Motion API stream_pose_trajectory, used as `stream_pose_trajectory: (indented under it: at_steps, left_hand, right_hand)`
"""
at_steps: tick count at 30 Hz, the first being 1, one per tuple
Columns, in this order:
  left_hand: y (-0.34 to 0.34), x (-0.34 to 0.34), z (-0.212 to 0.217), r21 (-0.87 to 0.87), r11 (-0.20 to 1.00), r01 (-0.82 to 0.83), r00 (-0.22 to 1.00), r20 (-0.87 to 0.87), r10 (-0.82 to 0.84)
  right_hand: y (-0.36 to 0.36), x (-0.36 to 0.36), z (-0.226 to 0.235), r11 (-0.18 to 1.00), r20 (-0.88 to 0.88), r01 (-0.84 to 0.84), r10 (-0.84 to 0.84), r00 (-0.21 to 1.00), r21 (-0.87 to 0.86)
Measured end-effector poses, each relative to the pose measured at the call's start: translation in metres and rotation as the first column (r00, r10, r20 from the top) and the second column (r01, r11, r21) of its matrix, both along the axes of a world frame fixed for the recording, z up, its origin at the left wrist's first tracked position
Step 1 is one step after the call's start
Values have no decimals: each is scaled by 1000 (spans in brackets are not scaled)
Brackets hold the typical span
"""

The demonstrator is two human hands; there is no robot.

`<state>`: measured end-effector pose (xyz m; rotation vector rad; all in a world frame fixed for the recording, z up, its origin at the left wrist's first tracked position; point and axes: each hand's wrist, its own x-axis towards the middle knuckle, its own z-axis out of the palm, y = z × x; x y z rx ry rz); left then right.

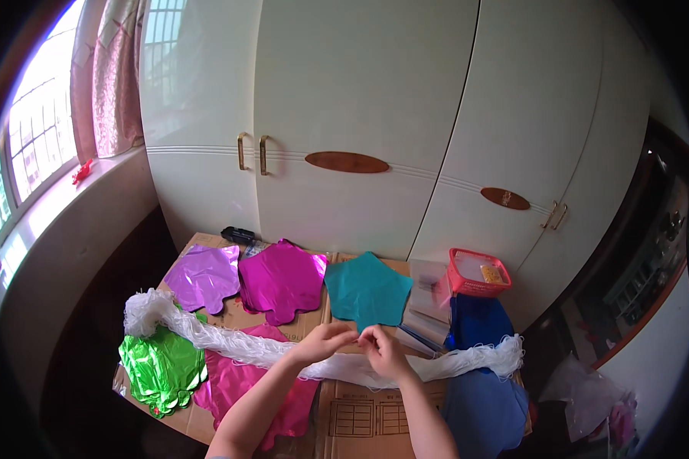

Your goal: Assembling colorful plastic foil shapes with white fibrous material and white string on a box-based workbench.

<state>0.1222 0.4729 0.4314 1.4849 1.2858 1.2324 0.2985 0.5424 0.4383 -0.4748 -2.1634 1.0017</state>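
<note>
Over the middle of a long hank of white string (237,346), my left hand (325,342) and my right hand (383,352) meet almost fingertip to fingertip. The left fingers are pressed together and point right. My right hand is curled in a pinch; anything between the fingers of either hand is too small to make out. Just beyond them lies a flat teal star-shaped foil balloon (368,287). Flat foil balloons in magenta (283,281) and lilac (201,277) lie to its left. A pink foil balloon (233,382) sits partly under the string and my left forearm.
Cardboard (360,390) covers the work surface. Green foil balloons (161,372) lie at left, blue foil sheets (484,409) at right. A red plastic tub (478,273) stands at the back right, a black object (239,235) at the back left. White cabinets (344,92) rise behind.
</note>
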Motion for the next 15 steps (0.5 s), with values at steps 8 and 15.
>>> stream_pose_trajectory:
  at_steps: [8, 15]
  left_hand:
    - [-40, 0, 80, 224, 961, -161, 987, 35, 157]
    - [-59, 13, 101, 322, 934, -157, 967, 243, 79]
  right_hand:
    - [3, -21, 57, 981, -328, -127, 72, 942, -150]
    - [-40, -44, 44, 659, -533, -669, 450, 717, -343]
